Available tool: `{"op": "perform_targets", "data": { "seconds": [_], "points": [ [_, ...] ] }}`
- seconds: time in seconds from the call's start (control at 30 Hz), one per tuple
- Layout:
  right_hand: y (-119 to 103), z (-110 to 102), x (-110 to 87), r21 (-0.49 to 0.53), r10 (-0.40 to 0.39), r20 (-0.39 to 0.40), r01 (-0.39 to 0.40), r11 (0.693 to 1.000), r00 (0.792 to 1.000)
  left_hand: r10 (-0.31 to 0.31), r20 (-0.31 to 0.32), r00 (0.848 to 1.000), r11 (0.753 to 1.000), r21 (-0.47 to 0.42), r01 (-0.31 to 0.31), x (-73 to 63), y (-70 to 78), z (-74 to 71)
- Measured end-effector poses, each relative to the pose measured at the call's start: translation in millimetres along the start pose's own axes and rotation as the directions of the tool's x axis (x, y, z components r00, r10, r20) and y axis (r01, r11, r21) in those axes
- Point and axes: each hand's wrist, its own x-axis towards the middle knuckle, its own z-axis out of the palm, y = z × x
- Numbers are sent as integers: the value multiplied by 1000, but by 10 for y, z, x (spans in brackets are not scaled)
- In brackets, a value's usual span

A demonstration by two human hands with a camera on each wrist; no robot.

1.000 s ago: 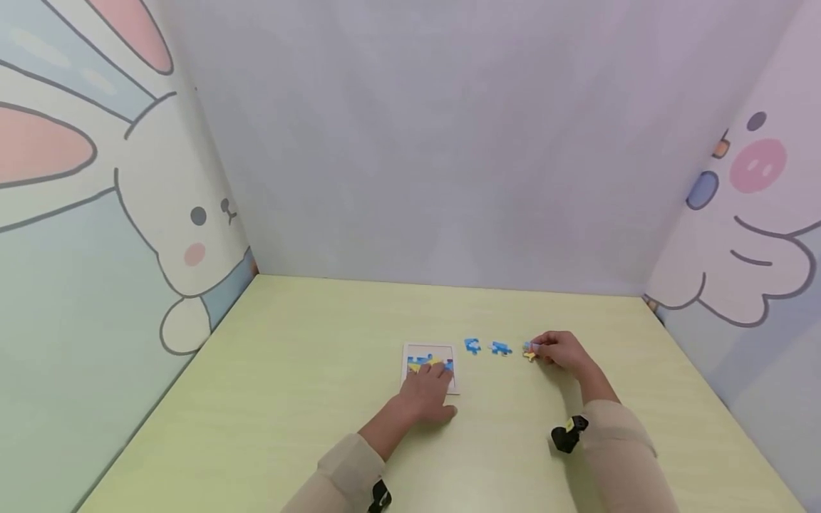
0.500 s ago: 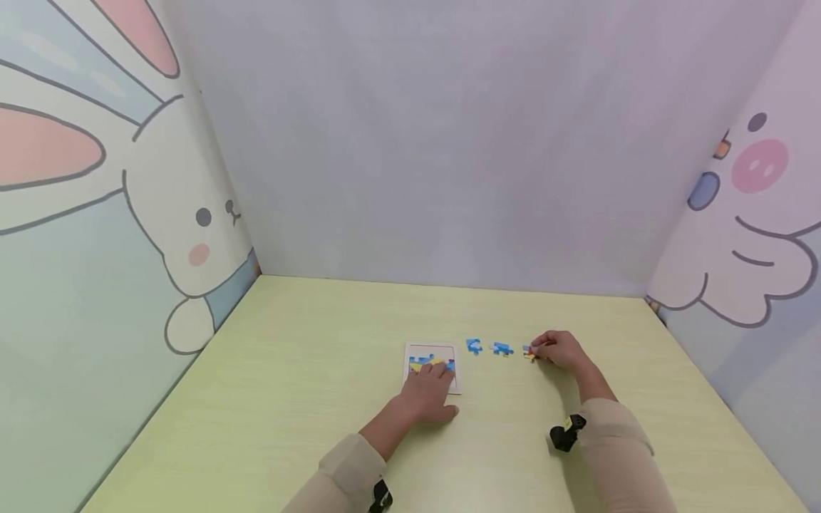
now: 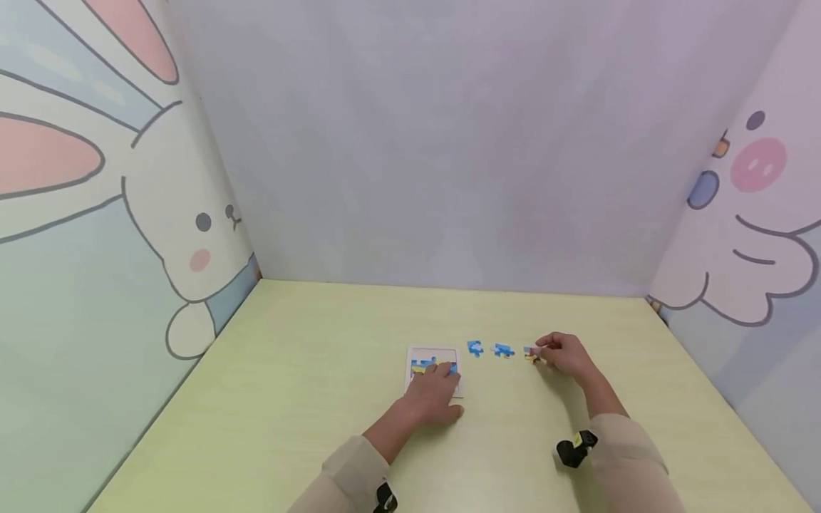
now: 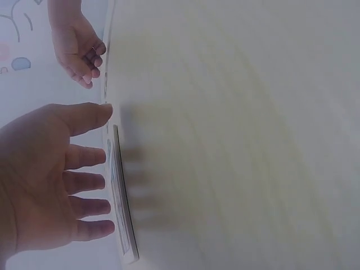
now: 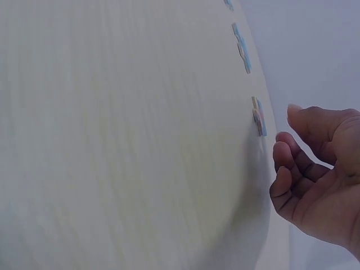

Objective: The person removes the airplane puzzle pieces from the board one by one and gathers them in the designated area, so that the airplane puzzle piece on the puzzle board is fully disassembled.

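A shallow square puzzle tray [image 3: 408, 370] with a pale frame lies on the table, its lower part filled with blue and yellow pieces. My left hand [image 3: 431, 396] rests over that lower part with its fingers straight, hiding some of the pieces; in the left wrist view the fingertips [image 4: 101, 228] are right at the tray's face. At the right, my right hand [image 3: 564, 354] is beside a blue, red and yellow puzzle piece [image 3: 529, 353]. In the right wrist view this piece lies flat, with thumb and loosely curled fingers [image 5: 283, 180] a little apart and nothing between them.
Two more blue-and-white puzzle pieces, a left one [image 3: 474, 348] and a middle one [image 3: 503, 350], lie in a row between the tray and my right hand. A pale grey wall [image 3: 436, 178] stands behind the table [image 3: 308, 370], with cartoon-printed walls on both sides.
The piece by my right hand has turned slightly under the fingertips. My left hand stays over the tray. The whole head view has shifted a little.
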Motion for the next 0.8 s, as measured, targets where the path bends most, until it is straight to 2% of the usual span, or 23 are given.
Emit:
{"op": "perform_targets", "data": {
  "seconds": [0.17, 0.3, 0.57, 0.8],
  "points": [
    [-47, 11, 0, -1, -23, -16, 23, 1000, 1000, 4, -21, 1000, 1000, 15, -3, 7, 17, -50],
    [-68, 52, -58, 15, -27, -6, 27, 1000, 1000, 3, -23, 1000, 1000, 22, -2, -25, 12, -28],
    [-209, 225, -135, 16, -136, 0, 136, 991, 991, 2, -100, 995, 998, 65, 4, -183, -143, -24],
    [-313, 394, -139, 48, -173, 35, 171, 984, 984, -37, -58, 998, 999, 1, 37, -319, -229, -82]
  ]
}}
